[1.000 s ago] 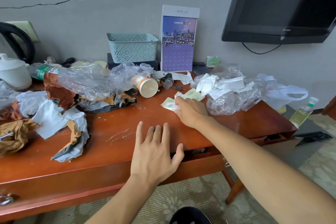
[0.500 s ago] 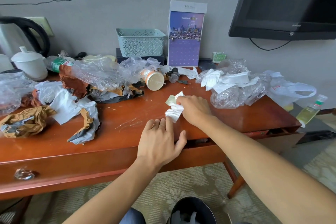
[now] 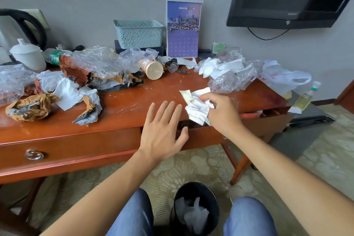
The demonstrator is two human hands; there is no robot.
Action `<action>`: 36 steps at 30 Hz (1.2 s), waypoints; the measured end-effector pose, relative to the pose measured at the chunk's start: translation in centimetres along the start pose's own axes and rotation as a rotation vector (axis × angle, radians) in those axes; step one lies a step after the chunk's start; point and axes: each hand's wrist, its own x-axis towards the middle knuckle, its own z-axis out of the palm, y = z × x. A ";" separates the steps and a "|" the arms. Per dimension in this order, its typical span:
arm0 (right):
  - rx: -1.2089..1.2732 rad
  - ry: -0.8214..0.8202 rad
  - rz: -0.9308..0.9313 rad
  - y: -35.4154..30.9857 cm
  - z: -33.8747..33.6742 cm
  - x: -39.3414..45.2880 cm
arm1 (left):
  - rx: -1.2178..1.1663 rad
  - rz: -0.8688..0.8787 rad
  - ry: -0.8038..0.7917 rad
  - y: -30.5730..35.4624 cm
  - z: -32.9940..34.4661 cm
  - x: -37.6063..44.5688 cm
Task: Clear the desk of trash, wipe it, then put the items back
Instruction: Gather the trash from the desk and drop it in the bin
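Two hands, left hand (image 3: 162, 130) flat, right hand (image 3: 223, 112) gripping tissue (image 3: 197, 110)

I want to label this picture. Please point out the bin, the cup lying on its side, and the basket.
bin (image 3: 177, 194): head view, on its black rim, left side.
cup (image 3: 154, 70): head view, on its round lid that faces the camera.
basket (image 3: 139, 37): head view, on its patterned front wall.
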 end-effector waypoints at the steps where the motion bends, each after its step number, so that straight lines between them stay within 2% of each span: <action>1: 0.077 -0.007 0.029 0.1 -0.7 -1.4 | -0.047 0.039 0.010 0.7 0.0 -0.8; 4: 0.220 -0.067 0.113 1.7 -1.5 -6.1 | -0.174 0.120 0.014 3.5 0.7 -3.7; 7: 0.218 -0.097 0.228 5.2 -0.6 -10.9 | -0.278 0.159 -0.025 6.0 2.6 -6.4; 11: 0.211 -0.209 0.444 10.1 2.5 -17.4 | -0.374 0.099 -0.288 7.5 7.6 -9.9; 15: 0.131 -0.309 0.644 15.4 7.5 -21.3 | -0.351 0.085 -0.612 7.7 13.4 -13.0; 19: -0.168 -0.371 0.762 19.5 12.4 -22.2 | -0.304 0.016 -0.799 6.7 18.0 -15.0; 21: -0.277 -0.476 0.779 21.0 14.2 -22.0 | -0.265 0.013 -0.839 6.4 19.5 -15.1; 25: -0.160 -0.739 0.763 23.2 16.7 -21.9 | -0.262 0.004 -0.789 5.7 20.9 -14.6; 27: -0.154 -0.775 0.758 23.7 17.2 -21.4 | -0.272 -0.024 -0.770 5.1 20.9 -14.2; 31: -0.184 -0.663 0.684 21.6 16.7 -19.2 | -0.251 -0.036 -0.705 4.5 19.2 -13.2; 34: -0.268 -0.529 0.514 18.0 14.6 -17.6 | -0.229 -0.022 -0.593 4.0 16.0 -12.4; 36: -0.296 -0.384 0.361 14.9 12.5 -16.3 | -0.236 0.007 -0.469 3.5 13.5 -11.9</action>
